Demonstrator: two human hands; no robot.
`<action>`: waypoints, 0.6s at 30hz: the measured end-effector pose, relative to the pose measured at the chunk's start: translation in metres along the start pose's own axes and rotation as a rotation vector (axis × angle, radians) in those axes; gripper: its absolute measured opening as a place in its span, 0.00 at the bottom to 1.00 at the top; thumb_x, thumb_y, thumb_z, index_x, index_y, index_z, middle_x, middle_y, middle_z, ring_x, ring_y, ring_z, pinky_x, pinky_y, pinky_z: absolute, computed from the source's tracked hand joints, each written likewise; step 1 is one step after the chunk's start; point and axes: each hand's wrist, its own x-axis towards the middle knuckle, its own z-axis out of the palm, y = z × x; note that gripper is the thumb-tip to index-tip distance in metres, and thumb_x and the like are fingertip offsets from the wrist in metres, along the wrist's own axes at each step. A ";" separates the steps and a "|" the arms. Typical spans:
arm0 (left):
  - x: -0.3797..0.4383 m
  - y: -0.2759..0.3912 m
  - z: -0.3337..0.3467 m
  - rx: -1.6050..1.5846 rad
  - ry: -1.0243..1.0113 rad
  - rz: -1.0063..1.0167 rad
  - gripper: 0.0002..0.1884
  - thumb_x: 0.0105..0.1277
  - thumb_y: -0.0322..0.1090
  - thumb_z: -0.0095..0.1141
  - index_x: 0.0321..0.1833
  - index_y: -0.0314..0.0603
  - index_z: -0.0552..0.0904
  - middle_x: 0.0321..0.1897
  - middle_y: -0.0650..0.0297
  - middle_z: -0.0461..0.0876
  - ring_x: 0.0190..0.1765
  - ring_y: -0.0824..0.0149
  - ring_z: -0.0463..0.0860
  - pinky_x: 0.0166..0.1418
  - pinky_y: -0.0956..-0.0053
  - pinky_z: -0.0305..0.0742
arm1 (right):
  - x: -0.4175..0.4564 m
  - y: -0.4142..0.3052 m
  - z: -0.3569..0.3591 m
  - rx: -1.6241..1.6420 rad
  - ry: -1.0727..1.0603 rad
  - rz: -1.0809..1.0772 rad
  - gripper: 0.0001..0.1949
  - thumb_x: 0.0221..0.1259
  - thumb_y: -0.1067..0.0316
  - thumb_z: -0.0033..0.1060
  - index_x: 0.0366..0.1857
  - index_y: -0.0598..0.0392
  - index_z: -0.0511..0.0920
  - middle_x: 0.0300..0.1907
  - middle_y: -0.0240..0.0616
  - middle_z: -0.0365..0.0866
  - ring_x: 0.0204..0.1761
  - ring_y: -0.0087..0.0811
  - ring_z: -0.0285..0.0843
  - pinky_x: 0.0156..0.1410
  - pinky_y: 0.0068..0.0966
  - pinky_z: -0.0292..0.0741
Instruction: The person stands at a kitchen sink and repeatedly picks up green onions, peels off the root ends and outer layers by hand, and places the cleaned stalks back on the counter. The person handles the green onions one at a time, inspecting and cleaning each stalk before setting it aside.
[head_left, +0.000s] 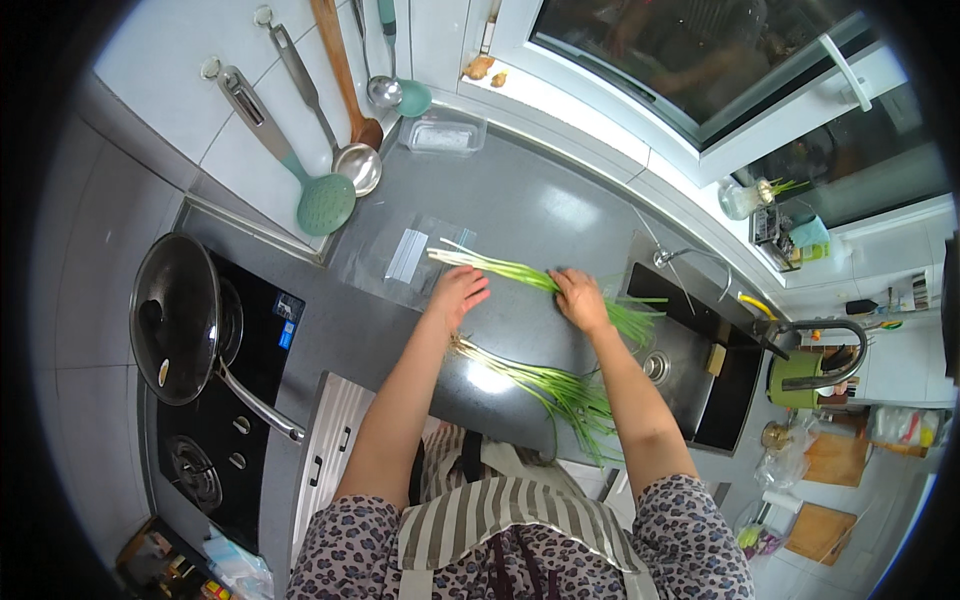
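Several green onions (517, 271) lie across the grey countertop, white ends to the left, green tops reaching the sink's edge. On their middle rests my right hand (579, 298), its fingers curled around the stalks. My left hand (459, 294), fingers apart, is just below the white ends and holds nothing. Nearer my body lies a second bunch of green onions (525, 373), with roots on the left and green tops spread to the right. Clear plastic bags (407, 255) with white strips lie flat to the left of the upper bunch.
A black sink (690, 375) with a faucet (855, 330) is at the right. At the left, a lidded wok (176, 319) stands on the gas stove (262, 375). A clear plastic container (442, 135) sits in the back corner. Utensils, including a green skimmer (326, 204), hang on the wall.
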 end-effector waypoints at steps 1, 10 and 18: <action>-0.003 0.009 -0.004 0.052 -0.042 0.002 0.16 0.67 0.26 0.49 0.56 0.28 0.67 0.52 0.46 0.73 0.54 0.51 0.78 0.57 0.59 0.78 | 0.004 0.001 -0.002 0.000 -0.036 0.013 0.25 0.47 0.70 0.59 0.54 0.49 0.74 0.46 0.36 0.75 0.51 0.39 0.71 0.61 0.39 0.65; -0.082 0.015 -0.060 0.316 0.101 0.208 0.08 0.66 0.29 0.50 0.45 0.31 0.76 0.38 0.52 0.81 0.37 0.63 0.84 0.43 0.71 0.82 | -0.019 -0.106 -0.030 0.292 0.030 -0.020 0.24 0.43 0.69 0.61 0.51 0.56 0.75 0.47 0.43 0.76 0.53 0.43 0.71 0.61 0.35 0.68; -0.124 -0.076 -0.058 0.126 0.003 -0.170 0.11 0.66 0.29 0.52 0.50 0.34 0.74 0.42 0.55 0.80 0.45 0.63 0.82 0.50 0.70 0.80 | -0.053 -0.143 0.025 0.453 -0.189 0.263 0.09 0.51 0.66 0.61 0.36 0.55 0.81 0.31 0.40 0.80 0.35 0.40 0.77 0.49 0.32 0.74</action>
